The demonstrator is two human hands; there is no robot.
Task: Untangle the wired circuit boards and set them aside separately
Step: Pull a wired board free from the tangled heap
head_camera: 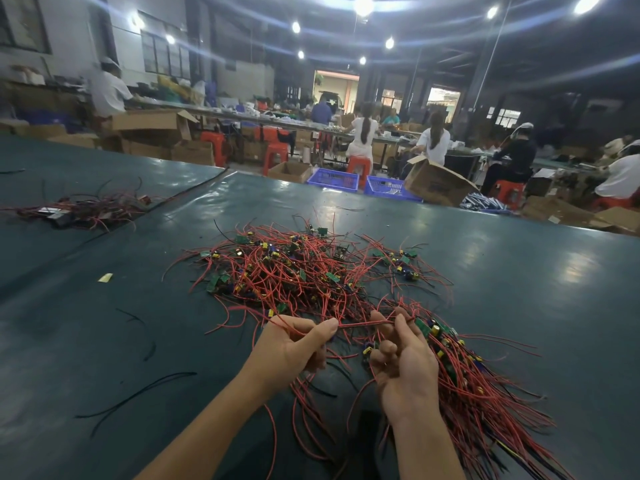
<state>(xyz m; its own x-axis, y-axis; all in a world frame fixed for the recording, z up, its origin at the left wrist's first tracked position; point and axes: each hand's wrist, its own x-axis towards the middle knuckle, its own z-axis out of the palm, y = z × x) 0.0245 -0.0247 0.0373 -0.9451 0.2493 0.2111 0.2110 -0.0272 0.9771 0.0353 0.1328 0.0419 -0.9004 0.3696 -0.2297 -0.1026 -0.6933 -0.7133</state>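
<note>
Red wire [356,325] stretches between your hands: your left hand [294,344] pinches one end in its fingers, your right hand [403,358] curls its fingers round the other. The tangled pile of wired circuit boards [298,271] lies on the green counter [138,323] just beyond them. Print on the cardboard box [436,183] is too blurred to read.

Your table [519,289] wears a smooth dark green sheet, glossy with reflections. On it the wires [294,282] show red plastic sheathing; beyond it stand matt cardboard boxes [436,183] and blue plastic crates [332,180].
</note>
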